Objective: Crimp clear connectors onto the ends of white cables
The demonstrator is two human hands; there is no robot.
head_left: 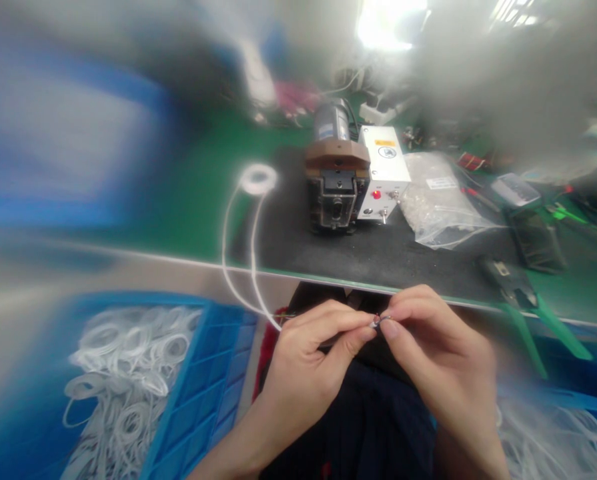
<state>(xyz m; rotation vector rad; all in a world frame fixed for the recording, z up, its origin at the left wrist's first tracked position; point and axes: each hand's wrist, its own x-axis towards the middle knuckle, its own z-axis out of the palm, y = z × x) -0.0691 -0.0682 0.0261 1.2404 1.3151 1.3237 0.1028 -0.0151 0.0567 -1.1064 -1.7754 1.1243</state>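
Observation:
A white cable runs from a small coil on the bench down over the edge to my left hand. Thumb and fingers of that hand pinch the cable close to its end. Thin loose wires, one of them reddish, stick out there between my two hands. My right hand is closed in a pinch on these fine wires, its fingertips almost touching those of the left. The exact wire ends are too small to make out. Both hands are in front of the bench edge, above my lap.
On a black mat stands a machine with a motor and a white control box with a lit red lamp. Right of it lie a clear bag and green-handled pliers. A blue crate of coiled cables stands at lower left; more coils are at lower right.

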